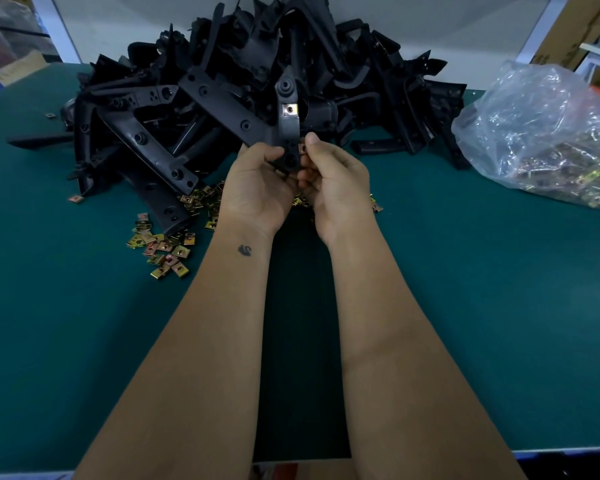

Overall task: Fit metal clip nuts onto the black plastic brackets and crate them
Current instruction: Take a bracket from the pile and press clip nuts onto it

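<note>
Black bracket [287,112] gripped in her left hand [257,188]. Right hand [336,188] pinches a clip nut [302,148]; pushed crooked, it could spring off.

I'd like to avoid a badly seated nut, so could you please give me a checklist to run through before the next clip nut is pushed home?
1. Bracket held firm: ok, left hand grips its lower end.
2. Upper clip nut already fitted: ok.
3. Next clip nut in hand: ok, right hand pinches it at the bracket's edge.
4. Nut fully seated: cannot tell, fingers hide it.
5. Spare nuts within reach: ok, loose clip nuts lie on the green table.
6. Crate ready: cannot tell, none in view.
</note>
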{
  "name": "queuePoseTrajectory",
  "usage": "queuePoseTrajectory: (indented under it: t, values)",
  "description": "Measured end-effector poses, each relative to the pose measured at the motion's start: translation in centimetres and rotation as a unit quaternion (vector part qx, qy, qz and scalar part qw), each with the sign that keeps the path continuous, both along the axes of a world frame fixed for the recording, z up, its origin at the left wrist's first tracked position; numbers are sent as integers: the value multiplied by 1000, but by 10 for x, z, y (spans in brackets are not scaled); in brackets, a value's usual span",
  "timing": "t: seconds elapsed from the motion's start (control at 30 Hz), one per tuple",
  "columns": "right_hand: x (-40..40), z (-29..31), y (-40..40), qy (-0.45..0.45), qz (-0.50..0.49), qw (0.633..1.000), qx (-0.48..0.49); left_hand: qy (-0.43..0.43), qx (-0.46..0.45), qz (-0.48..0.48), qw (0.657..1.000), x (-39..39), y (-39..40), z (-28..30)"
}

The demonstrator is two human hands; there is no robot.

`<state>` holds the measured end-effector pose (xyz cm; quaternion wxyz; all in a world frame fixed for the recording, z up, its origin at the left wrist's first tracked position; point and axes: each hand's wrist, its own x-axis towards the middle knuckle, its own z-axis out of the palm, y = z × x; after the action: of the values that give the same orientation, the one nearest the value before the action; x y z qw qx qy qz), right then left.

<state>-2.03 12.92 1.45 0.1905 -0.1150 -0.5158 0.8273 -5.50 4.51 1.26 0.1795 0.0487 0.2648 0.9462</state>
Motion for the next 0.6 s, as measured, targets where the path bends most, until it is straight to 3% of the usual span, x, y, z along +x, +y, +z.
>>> queuePoseTrajectory:
  t: [0.27,0.6]
  values:
    - [1,1,0,-14,-17,1000,-14,22,-36,1,999,1,3,-3]
    - [1,-1,-9,-22,-53,994,98,64,-46,-25,997,-3,-5,-8]
